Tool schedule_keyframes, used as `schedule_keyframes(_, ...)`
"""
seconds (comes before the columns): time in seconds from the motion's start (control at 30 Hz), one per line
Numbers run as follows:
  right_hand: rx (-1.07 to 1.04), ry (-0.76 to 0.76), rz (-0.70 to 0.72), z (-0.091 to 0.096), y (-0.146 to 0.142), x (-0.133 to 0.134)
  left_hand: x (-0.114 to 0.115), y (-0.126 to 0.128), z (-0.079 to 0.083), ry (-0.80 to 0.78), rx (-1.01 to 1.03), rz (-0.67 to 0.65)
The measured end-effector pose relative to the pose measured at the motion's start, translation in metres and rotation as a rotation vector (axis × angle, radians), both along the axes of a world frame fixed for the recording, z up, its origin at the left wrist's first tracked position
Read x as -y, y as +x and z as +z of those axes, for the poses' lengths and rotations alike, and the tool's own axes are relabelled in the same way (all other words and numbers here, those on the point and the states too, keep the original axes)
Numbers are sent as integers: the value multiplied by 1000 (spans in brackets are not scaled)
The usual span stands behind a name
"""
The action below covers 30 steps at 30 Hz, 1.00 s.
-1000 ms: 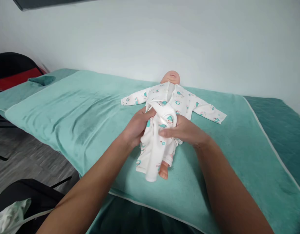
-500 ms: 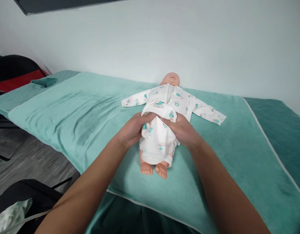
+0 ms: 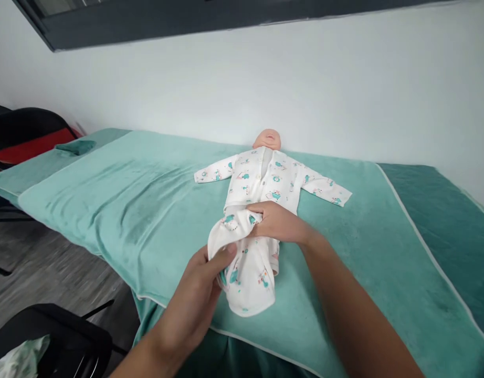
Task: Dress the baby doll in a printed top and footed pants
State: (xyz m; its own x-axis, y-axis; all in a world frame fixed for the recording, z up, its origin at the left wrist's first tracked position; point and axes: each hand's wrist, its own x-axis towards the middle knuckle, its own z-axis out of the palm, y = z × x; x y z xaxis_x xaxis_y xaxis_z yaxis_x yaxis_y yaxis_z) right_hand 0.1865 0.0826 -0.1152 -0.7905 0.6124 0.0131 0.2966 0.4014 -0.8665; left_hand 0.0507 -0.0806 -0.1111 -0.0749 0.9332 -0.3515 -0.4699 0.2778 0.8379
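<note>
A baby doll lies on its back in a white printed baby jacket with its sleeves spread. My left hand grips the near left side of a small white printed baby cap, thumb on top of the edge. My right hand is closed on the opposite edge, stretching the opening above the doll's lower body. The cap's rounded end hangs toward me. It hides the doll's feet and most of the printed pants.
A light green cover with wrinkles at left spreads over the bed against a white wall. Black chairs stand at left; a nearer chair holds a printed cloth. A dark ledge runs above.
My hands have brought the cap nearer and to the left. My left hand is lower, my right hand reaches across its far edge. The doll's feet are now covered from view. My view has tilted up.
</note>
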Motion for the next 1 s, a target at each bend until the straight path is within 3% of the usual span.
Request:
schedule_keyframes(0.2, 104, 85, 34, -3, -3, 2, 27, 14, -6, -52, 70, 198)
schedule_keyframes(0.43, 304, 234, 118, 1, -5, 11, 46, 25, -49, -164, 170, 338)
schedule_keyframes(0.57, 389, 292, 107, 1, -8, 17, 50, 12, -67, -150, 41, 422)
schedule_keyframes(0.8, 476, 366, 109, 2, -13, 20, 38, -19, -68, -167, -450, 257)
schedule_keyframes(0.9, 516, 416, 117, 3, -14, 21, 32, -24, -69, -141, -524, 170)
schedule_keyframes(1.0, 492, 415, 109, 3, -13, 20, 26, -25, -72, -72, -543, 203)
